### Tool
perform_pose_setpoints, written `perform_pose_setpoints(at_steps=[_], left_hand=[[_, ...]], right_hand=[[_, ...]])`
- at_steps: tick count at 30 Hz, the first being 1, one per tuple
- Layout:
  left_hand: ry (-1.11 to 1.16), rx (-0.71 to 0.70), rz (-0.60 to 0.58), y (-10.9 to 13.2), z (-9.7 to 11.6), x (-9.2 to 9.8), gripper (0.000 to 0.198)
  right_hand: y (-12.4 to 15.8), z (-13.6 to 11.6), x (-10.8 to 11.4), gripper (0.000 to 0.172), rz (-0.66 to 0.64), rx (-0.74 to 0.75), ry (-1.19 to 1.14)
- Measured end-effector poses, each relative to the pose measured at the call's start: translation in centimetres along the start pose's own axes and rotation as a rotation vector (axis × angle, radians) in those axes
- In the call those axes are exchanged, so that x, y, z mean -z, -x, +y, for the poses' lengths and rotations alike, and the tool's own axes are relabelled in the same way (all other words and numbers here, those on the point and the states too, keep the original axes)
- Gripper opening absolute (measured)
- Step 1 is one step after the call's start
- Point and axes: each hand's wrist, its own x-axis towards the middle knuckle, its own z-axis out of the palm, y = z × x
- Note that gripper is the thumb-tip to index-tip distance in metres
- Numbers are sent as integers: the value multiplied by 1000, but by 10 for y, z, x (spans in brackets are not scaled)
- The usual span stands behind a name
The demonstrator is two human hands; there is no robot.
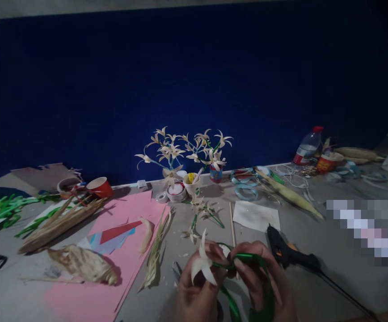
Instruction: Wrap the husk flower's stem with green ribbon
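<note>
Green ribbon point(249, 256) is pinched in the right hand point(263, 273), the white flower point(203, 263) gripped by the left hand point(194, 298), both left of the glue gun point(293, 257); stem-wrapping appears under way, and steady ribbon tension seems called for.

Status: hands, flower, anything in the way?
Left hand: holding white flower. Right hand: gripping green ribbon near flower's stem. Black glue gun lies close, right side; no visible blockage.

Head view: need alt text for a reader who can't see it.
Two hands hold a white flower and a green strip over a gray table. Behind, pale flowers stand before a dark blue backdrop; pink paper lies left, a glue gun right.
</note>
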Motion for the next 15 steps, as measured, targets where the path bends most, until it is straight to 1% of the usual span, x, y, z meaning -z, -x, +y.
perform_pose_setpoints(at_steps=[3,6,8,12,15], left_hand=[[7,10,9,0,0,-1,19],[13,12,39,0,-1,-1,21],[15,-1,51,-1,-1,1,23],[9,23,58,-1,-3,5,23],[-1,38,80,0,-4,7,24]], right_hand=[[-2,1,0,12,-40,-9,-38],[-3,2,1,12,-52,-34,-81],[-2,2,2,12,-86,-41,-82],[0,1,3,13,-125,55,-86],[1,-1,1,9,-98,117,-146]])
